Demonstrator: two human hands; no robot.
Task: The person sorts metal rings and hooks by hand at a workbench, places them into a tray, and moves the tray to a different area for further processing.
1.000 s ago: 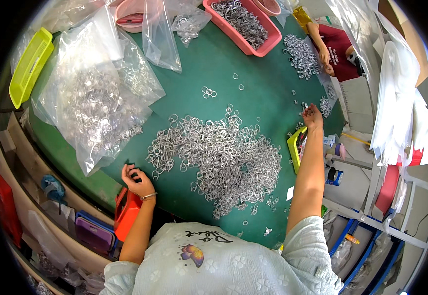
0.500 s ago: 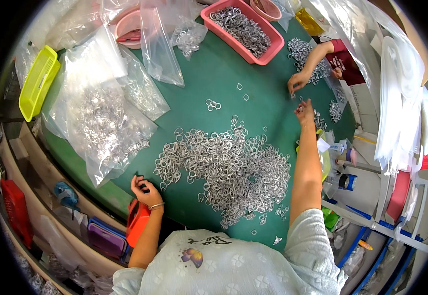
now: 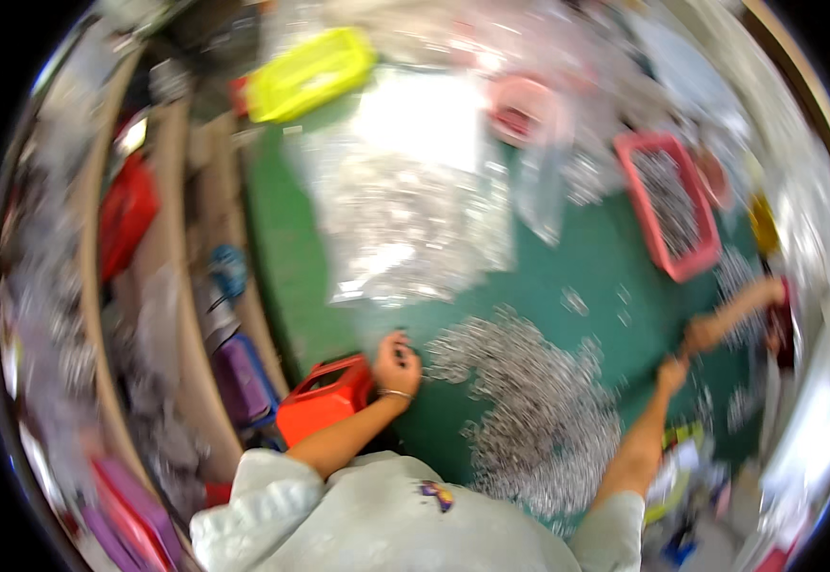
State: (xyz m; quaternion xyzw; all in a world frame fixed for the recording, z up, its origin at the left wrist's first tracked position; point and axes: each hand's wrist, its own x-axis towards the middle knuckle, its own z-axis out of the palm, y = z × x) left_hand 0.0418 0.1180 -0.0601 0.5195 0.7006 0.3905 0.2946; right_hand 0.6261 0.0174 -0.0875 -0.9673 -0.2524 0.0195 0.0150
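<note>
Dark gaps show between the curled fingers of my left hand (image 3: 397, 366); what they close on, if anything, I cannot make out. It rests by the red plastic container (image 3: 327, 400), at the left end of a large pile of silver metal rings (image 3: 544, 400). My right arm stretches out past the pile's right side. Out there, my right hand (image 3: 670, 373) meets or nearly meets a co-worker's hand (image 3: 703, 335); blur hides its fingers and whether a ring is in them. A few loose rings (image 3: 574, 301) lie beyond the pile on the green tabletop (image 3: 587, 257).
Clear plastic bags of rings (image 3: 401, 219) lie at the back left, before a yellow-green basket (image 3: 310, 74). A pink tray (image 3: 706, 259) of metal parts and a pink bowl (image 3: 522, 95) stand farther back. Wooden shelving (image 3: 182, 286) runs along the left.
The view has swung left, so the scene sits farther right and is blurred. My right hand and the co-worker's hand are closer together. My left hand stays beside the red container.
</note>
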